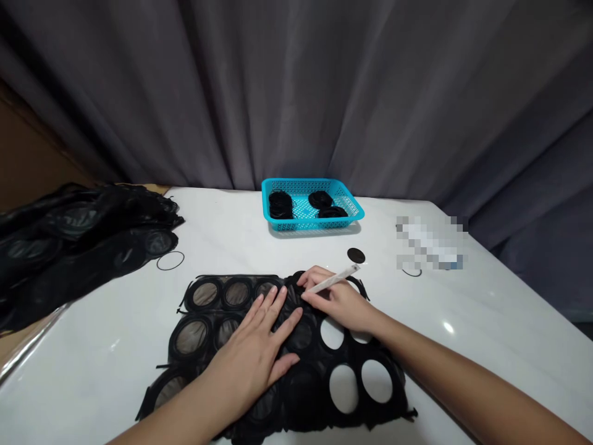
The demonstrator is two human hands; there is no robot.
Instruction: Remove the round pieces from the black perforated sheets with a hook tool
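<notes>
Lying flat on the glossy white table [115, 371], near its front edge and under both hands: one thin black sheet of flexible, partly see-through material [303, 395], roughly rectangular. Surface carries round windows in rows, each bordered by a thick, darker black ring. Windows toward the left show a grey-brown, creased film; several at the right show clear white, bright as the tabletop. Middle windows read nearly black. Outline ragged, with small tabs jutting from the left side and lower right corner. Material wrinkled between the hands; some windows covered by them.

Left hand [259, 340]: palm down on the sheet's middle, fingers extended and somewhat spread, thumb well out to the side. Right hand [343, 303]: thumb and forefinger pinching a slim white pen-like tool [332, 280] over the upper right part; cannot tell whether its tip touches the material.

Beyond the sheet: a flat dark brown disc [356, 255], and a turquoise perforated plastic basket [315, 225] holding round black bundles. Left: a heaped pile of similar black material [88, 235], a thin black hoop [170, 261] just beside it.
</notes>
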